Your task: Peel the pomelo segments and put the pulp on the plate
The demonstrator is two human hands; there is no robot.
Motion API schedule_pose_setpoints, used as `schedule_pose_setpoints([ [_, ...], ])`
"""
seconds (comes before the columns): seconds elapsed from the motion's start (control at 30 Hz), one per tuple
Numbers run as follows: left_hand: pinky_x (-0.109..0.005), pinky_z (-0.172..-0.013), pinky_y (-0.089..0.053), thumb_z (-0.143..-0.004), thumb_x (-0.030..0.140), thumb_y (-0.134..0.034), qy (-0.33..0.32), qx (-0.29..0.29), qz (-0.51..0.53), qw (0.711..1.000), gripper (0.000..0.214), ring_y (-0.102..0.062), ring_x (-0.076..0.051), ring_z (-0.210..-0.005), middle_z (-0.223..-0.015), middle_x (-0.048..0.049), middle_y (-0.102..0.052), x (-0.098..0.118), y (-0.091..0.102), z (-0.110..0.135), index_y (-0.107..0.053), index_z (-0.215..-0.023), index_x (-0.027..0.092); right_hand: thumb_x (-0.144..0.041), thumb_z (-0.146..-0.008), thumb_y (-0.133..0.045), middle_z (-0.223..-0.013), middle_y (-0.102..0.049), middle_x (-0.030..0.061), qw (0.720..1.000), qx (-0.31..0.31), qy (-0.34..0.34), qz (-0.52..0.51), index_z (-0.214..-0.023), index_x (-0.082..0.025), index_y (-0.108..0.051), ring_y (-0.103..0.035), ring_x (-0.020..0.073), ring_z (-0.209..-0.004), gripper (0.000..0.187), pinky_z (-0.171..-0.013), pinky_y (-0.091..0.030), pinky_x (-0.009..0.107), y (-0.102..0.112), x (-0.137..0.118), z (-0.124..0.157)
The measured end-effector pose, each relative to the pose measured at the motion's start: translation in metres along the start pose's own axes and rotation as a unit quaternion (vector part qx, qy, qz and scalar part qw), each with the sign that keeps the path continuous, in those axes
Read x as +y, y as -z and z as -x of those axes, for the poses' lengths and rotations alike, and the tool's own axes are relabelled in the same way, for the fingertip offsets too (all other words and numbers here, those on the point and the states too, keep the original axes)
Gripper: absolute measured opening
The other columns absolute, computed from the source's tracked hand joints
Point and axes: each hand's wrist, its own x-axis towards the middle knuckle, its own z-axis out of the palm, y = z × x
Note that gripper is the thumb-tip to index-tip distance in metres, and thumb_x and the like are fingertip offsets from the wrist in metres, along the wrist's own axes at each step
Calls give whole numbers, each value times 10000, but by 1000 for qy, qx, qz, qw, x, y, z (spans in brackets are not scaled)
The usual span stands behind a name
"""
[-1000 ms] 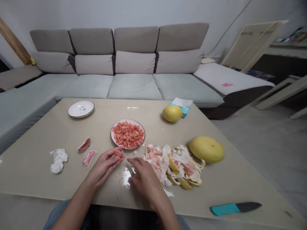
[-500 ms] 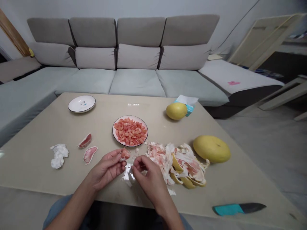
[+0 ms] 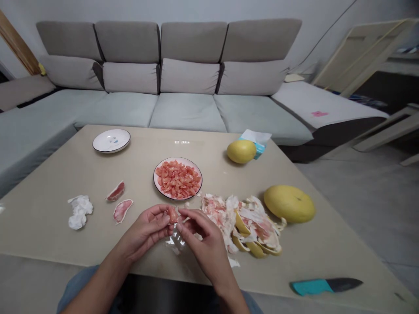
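My left hand [image 3: 147, 231] is closed around a small pink pomelo piece [image 3: 171, 214] just above the table's near edge. My right hand [image 3: 203, 237] meets it from the right, thumb and fingertips pinching the same piece. Behind my hands stands a white plate [image 3: 177, 178] heaped with pink pomelo flesh. To the right lies a pile of peel and pith [image 3: 244, 224].
Two unpeeled segments [image 3: 118, 201] and a crumpled tissue [image 3: 78, 211] lie left. An empty plate [image 3: 111, 140] sits far left. A large pomelo piece [image 3: 289, 203], a small yellow fruit [image 3: 241, 151], a tissue pack [image 3: 257, 141] and a teal-handled knife [image 3: 325, 285] lie right. A sofa [image 3: 183, 100] stands behind.
My right hand came up off the table and moved left to meet my left hand at the pomelo piece. The view shifted slightly.
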Motion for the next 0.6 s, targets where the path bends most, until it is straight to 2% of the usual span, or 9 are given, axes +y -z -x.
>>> schedule_pose_setpoints([
  [0.1, -210, -759, -519, -829, 172, -685, -4, 2, -12, 1000, 144, -603, -95, -764, -872, -35, -621, -1, 1, -1, -672, -966, 130, -216, -846, -638, -895, -684, 27, 998, 10, 45, 30, -937, -234, -707, -616, 145, -748, 116, -633, -479, 233, -3, 0, -1],
  [0.2, -210, -765, -518, -832, 165, -680, -12, 10, -12, 1000, 131, -600, -93, -761, -870, -33, -618, -2, 3, -1, -672, -958, 128, -197, -845, -621, -827, -672, 27, 997, 25, 61, 40, -871, -208, -692, -601, 138, -692, 77, -595, -462, 229, -6, -1, 1],
  [0.37, -199, -757, -522, -833, 151, -676, -12, 28, 23, 999, 112, -596, -83, -743, -889, -40, -624, -4, 6, -6, -677, -942, 128, -235, -826, -611, -737, -647, 21, 1000, 22, -2, 12, -795, -185, -669, -589, 139, -628, 82, -558, -464, 227, -9, -1, 2],
  [0.47, -200, -765, -529, -815, 134, -692, -22, 47, 46, 998, 136, -604, -83, -753, -952, -51, -633, -5, 10, -10, -689, -951, 125, -301, -820, -615, -678, -648, 15, 998, 42, -36, 15, -799, -182, -669, -576, 142, -570, 132, -537, -464, 237, -10, 3, -17],
  [0.53, -215, -787, -535, -801, 127, -706, -35, 68, 51, 996, 165, -613, -92, -773, -990, -65, -643, -5, 13, -11, -694, -966, 122, -318, -812, -615, -740, -687, 38, 997, 67, -12, 45, -839, -180, -688, -608, 165, -627, 158, -603, -497, 269, -10, 7, -40],
  [0.6, -230, -803, -540, -784, 127, -725, -45, 87, 54, 994, 192, -620, -100, -775, -984, -75, -659, -4, 16, -12, -697, -974, 121, -300, -805, -603, -887, -719, 69, 994, 76, 25, 75, -912, -187, -708, -645, 198, -759, 188, -717, -521, 320, -11, 11, -62],
])
